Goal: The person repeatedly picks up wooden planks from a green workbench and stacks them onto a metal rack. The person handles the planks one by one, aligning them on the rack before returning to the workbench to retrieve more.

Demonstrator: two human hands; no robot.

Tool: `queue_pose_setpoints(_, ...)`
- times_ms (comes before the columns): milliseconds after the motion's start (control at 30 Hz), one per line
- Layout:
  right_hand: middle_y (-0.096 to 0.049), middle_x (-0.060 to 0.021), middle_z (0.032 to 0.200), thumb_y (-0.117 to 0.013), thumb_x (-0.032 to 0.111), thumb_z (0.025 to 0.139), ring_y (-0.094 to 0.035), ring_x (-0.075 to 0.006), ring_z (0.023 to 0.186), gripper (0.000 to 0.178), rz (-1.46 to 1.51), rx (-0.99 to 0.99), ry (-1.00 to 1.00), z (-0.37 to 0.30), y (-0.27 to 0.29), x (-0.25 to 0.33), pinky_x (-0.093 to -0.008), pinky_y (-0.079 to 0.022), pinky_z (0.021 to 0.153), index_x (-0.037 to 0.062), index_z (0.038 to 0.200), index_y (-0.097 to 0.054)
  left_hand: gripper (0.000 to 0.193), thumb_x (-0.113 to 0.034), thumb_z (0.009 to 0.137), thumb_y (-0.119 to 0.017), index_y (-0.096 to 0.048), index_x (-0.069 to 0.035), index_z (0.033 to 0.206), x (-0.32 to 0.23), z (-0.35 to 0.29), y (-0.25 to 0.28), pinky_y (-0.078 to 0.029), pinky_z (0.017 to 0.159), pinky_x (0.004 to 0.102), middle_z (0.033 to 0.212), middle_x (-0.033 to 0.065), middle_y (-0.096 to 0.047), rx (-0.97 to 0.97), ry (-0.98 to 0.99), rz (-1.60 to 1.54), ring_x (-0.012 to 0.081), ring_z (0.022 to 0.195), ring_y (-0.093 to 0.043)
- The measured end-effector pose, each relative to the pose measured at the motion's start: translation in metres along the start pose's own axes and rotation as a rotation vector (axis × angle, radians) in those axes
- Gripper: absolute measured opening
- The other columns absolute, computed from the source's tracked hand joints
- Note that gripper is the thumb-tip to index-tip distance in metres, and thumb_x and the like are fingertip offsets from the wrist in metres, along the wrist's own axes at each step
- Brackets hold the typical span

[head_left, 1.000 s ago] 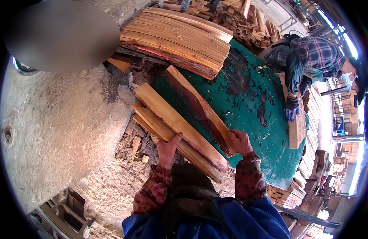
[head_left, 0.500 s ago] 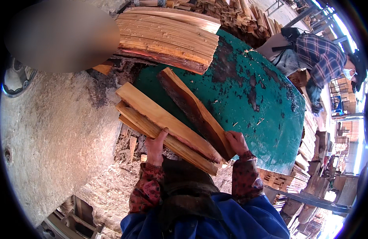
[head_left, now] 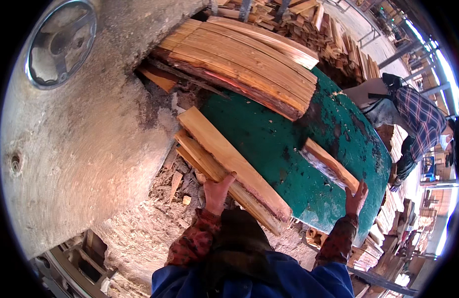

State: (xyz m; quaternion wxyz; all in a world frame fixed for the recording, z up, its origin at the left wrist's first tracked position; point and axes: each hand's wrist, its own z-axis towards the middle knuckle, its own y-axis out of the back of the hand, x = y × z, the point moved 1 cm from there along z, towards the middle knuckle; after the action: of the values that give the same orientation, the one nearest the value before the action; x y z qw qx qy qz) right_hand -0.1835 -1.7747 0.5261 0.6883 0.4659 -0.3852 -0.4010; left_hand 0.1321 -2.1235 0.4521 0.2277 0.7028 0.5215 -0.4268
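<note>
Lower centre, my left hand (head_left: pixel 217 193) clasps stacked boards (head_left: pixel 233 156); lower right, my right hand (head_left: pixel 356 198) grips a plank (head_left: pixel 333 163) by one end, so it might twist.

Worn green worktop (head_left: pixel 261 134), sawdust-strewn floor (head_left: pixel 140 236), bright light (head_left: pixel 445 67) along right.

Slanted planks (head_left: pixel 239 163), shorter board (head_left: pixel 332 163) apart
</note>
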Motion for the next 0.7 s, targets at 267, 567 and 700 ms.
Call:
queue_pose_setpoints(267,-0.065,-0.0138,0.103,-0.074,0.013,0.078,-0.065,-0.0267,0.097,0.040,0.676,0.548,0.446,-0.013,-0.082,0.279,-0.0345,-0.054,0.080,0.0009,0.114,-0.062,0.035,-0.014,0.075,-0.077,-0.064,0.004,0.102,0.010,0.006,0.012,-0.053,0.073,0.0294,0.092,0.0079,-0.069,-0.045,0.029,-0.003,0.0150,0.081,-0.065)
queue_pose_setpoints(567,-0.057,-0.0142,0.106,-0.065,0.018,0.083,-0.061,-0.0344,0.090,0.044,0.416,0.193,1.086,0.030,-0.130,0.536,-0.0437,-0.051,0.078,0.0008,0.122,-0.054,0.037,-0.014,0.077,-0.079,-0.064,0.003,0.106,0.001,0.030,0.055,-0.052,0.074,0.0276,0.098,0.0062,-0.068,-0.073,-0.066,-0.050,0.0124,0.086,-0.063)
queue_pose_setpoints(700,-0.055,-0.0134,0.103,-0.056,0.013,0.084,-0.063,-0.0306,0.082,0.044,0.027,0.023,1.257,0.045,-0.169,0.581,-0.0418,-0.052,0.067,0.0021,0.126,-0.050,0.035,-0.015,0.077,-0.080,-0.066,0.002,0.103,-0.007,0.030,0.052,-0.053,0.074,0.0282,0.094,0.0057,-0.069,-0.069,-0.124,-0.236,0.0127,0.084,-0.064)
